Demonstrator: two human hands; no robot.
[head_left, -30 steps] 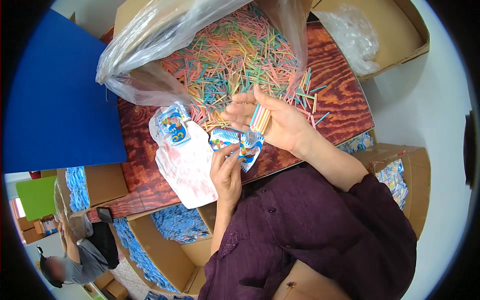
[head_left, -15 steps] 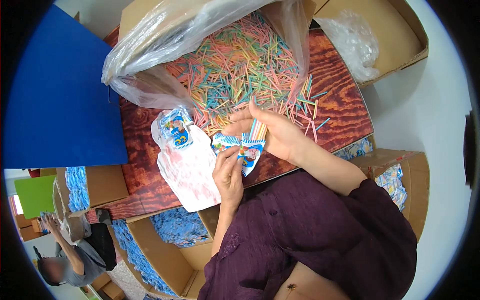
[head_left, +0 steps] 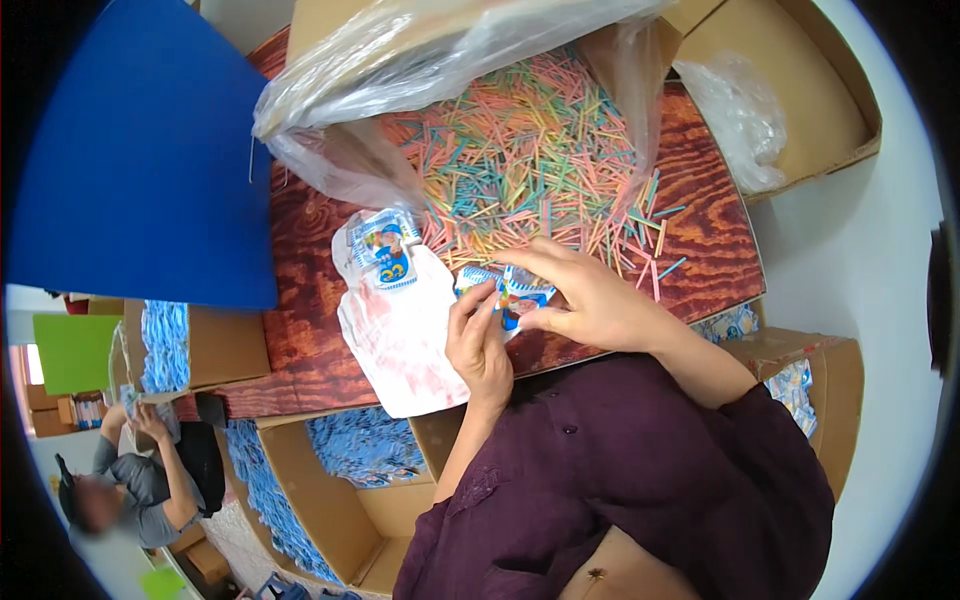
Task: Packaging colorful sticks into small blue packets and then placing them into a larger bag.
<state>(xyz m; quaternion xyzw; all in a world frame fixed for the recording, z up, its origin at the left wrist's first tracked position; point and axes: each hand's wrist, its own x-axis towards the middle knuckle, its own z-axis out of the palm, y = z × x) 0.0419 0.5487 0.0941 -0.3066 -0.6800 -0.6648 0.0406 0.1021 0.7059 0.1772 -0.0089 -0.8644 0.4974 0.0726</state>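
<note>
My left hand [head_left: 480,348] pinches the near-left side of a small blue-and-white printed packet [head_left: 516,308] between thumb and fingers. My right hand [head_left: 600,300] curves around the packet from the right, thumb at its lower edge and fingers over its top. Any sticks inside it are hidden. Just behind my left fingertips lies another striped packet [head_left: 476,277]. Further left, printed packets [head_left: 384,250] rest on a white sheet with pink smears [head_left: 400,345]. Beyond my hands spreads a big heap of thin pastel sticks [head_left: 520,150], pink, blue, yellow and green.
The heap spills from a carton lined with clear plastic [head_left: 330,90] onto the red wood-patterned table [head_left: 700,220]. A blue panel [head_left: 140,160] stands left. Cartons of blue packets [head_left: 360,445] sit below the near edge. Another person [head_left: 150,470] works at lower left.
My right hand has swung down from above, where pastel sticks stood between it and the packet, to close around the packet. The view has shifted slightly. The other person's hands have moved.
</note>
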